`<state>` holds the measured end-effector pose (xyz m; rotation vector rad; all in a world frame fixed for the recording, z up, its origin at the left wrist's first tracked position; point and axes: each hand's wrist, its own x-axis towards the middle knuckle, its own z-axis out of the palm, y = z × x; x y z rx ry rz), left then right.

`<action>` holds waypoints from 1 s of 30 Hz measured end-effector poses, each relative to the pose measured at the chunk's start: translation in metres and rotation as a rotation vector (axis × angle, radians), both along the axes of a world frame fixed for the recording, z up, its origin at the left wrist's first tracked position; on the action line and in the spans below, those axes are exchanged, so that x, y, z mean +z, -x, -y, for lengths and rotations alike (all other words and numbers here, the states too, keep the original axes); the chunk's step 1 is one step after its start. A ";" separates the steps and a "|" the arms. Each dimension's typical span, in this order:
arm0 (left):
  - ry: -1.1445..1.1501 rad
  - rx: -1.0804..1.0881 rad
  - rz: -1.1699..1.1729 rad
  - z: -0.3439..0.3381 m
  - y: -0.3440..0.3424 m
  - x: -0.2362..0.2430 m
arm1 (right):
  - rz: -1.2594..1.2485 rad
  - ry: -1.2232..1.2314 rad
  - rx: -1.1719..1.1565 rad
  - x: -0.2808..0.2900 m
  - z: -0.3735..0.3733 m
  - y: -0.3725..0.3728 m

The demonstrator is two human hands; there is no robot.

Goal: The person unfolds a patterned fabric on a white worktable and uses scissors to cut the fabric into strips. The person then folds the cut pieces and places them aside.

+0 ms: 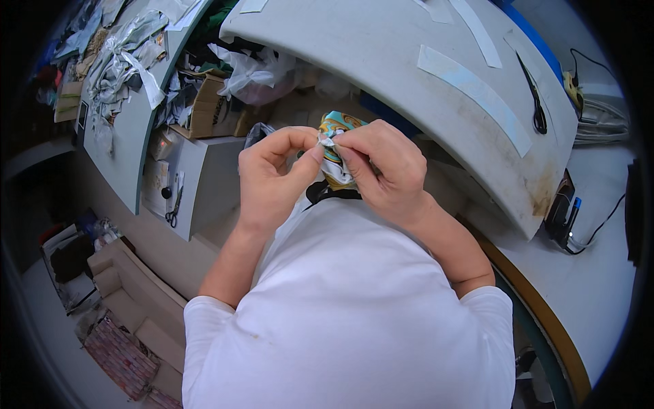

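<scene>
My left hand (272,174) and my right hand (381,167) meet in front of my chest. Both pinch the folded edge of a small piece of patterned fabric (335,126) in teal, gold and white. The thumbs and forefingers press together at the cloth's top edge. The rest of the fabric hangs down behind my right hand's fingers, partly hidden. A grey padded ironing board (381,61) lies just beyond my hands.
White fabric strips (473,92) and black scissors (535,102) lie on the board. To the right an iron (562,211) with a cord sits on a white table. At left a cardboard box (211,109), a plastic bag (255,71) and a cluttered grey bench (129,102).
</scene>
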<state>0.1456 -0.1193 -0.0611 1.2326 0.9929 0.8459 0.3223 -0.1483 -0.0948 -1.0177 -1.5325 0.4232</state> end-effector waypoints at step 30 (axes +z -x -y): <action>-0.222 0.322 0.186 -0.103 0.031 0.049 | -0.105 0.295 -0.085 -0.025 0.021 -0.048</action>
